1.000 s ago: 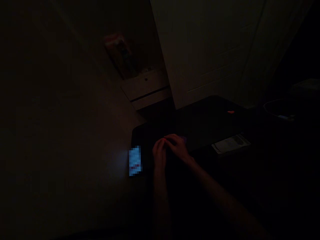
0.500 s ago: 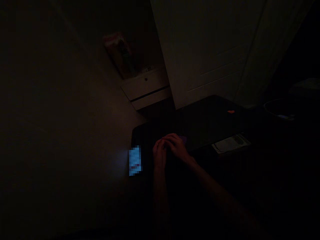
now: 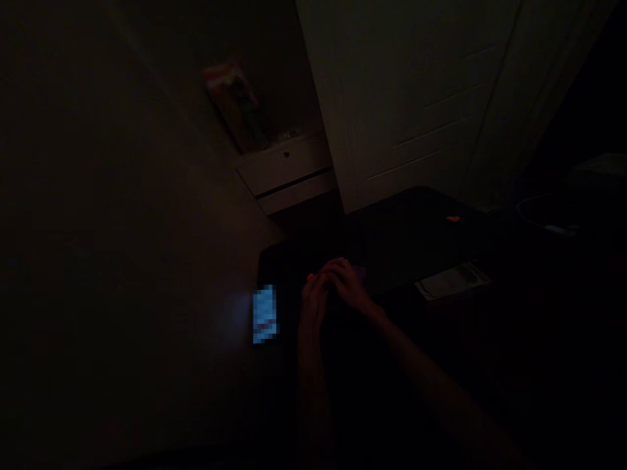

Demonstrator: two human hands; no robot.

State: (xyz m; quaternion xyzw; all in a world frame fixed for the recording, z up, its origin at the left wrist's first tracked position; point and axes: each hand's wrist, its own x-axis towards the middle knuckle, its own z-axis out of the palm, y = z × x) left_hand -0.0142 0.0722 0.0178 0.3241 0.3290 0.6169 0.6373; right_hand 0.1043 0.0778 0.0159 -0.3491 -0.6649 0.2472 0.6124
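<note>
In very dim light, my left hand (image 3: pixel 313 299) and my right hand (image 3: pixel 347 282) come together over the dark tabletop (image 3: pixel 401 228). The fingers of both are bent inward and meet. A small bright red piece (image 3: pixel 310 278) shows at the fingertips of my left hand; its kind cannot be made out. What lies between the fingers is mostly hidden. Just beyond my right hand, a purple thing (image 3: pixel 361 273) sits on the tabletop, partly covered by that hand.
A lit screen (image 3: pixel 264 314), blurred into blocks, glows left of my hands by the wall. An orange piece (image 3: pixel 453 219) lies far right on the tabletop. A printed sheet or packet (image 3: pixel 453 281) is by the near edge. Behind stand a pale door (image 3: pixel 401 98) and a drawer unit (image 3: pixel 289 171).
My left hand has shifted slightly down, and the red piece now shows at its fingertips. My right hand has barely moved.
</note>
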